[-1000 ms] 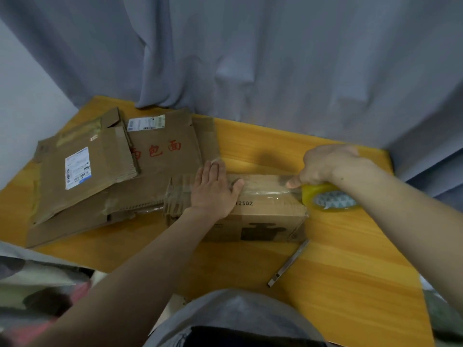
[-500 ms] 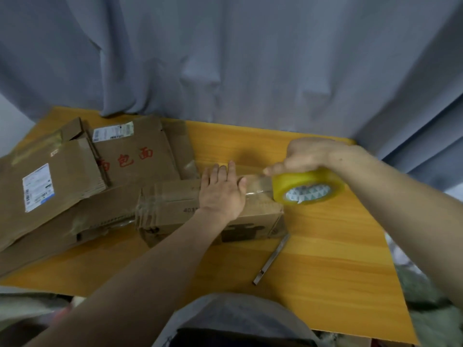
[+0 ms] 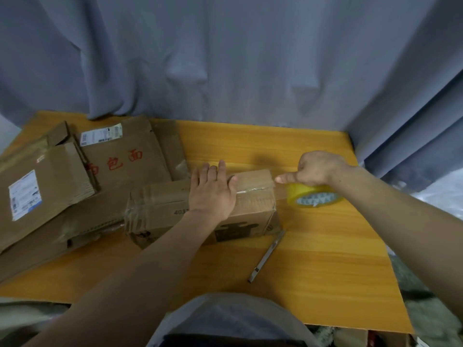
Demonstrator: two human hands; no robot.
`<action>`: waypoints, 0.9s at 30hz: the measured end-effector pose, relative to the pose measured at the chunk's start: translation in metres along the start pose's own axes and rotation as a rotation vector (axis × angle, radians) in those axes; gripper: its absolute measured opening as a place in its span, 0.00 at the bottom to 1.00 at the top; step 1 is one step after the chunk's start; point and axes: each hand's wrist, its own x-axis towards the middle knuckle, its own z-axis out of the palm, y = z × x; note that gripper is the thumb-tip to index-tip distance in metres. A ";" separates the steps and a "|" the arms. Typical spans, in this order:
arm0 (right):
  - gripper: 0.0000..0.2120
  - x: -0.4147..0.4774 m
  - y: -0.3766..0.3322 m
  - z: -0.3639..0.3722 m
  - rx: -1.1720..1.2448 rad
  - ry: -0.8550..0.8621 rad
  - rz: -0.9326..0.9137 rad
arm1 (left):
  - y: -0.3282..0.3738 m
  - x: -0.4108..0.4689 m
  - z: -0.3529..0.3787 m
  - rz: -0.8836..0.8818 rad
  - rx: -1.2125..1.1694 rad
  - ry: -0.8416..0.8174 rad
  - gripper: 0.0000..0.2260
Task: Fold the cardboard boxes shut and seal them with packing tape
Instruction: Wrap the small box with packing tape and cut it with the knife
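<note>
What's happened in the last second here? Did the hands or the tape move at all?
The left hand slid rightward along the top of the cardboard box, flat on the tape. The right hand, holding the tape roll, drew it a little further past the box's right end. The box, the flattened cartons and the metal tool stayed put.

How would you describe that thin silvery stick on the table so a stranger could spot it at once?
Start at the orange wooden table, then find the closed cardboard box under the left hand. Off the box's near right corner, a slim bar lies slanted on bare wood. It is the only thin, metallic thing, unlike the flattened cardboard and the yellow tape roll.
</note>
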 end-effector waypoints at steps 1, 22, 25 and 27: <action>0.31 0.002 0.001 0.003 0.022 -0.017 0.007 | 0.000 0.000 0.000 0.008 0.000 0.007 0.27; 0.20 0.016 0.013 0.062 0.500 -0.036 0.003 | 0.072 0.018 -0.006 0.037 0.049 -0.105 0.35; 0.23 0.020 0.004 0.059 0.410 -0.001 0.003 | 0.077 0.017 -0.008 -0.005 0.091 -0.124 0.34; 0.24 0.022 -0.002 0.058 0.354 -0.002 0.002 | 0.081 0.012 -0.005 0.004 0.096 -0.108 0.31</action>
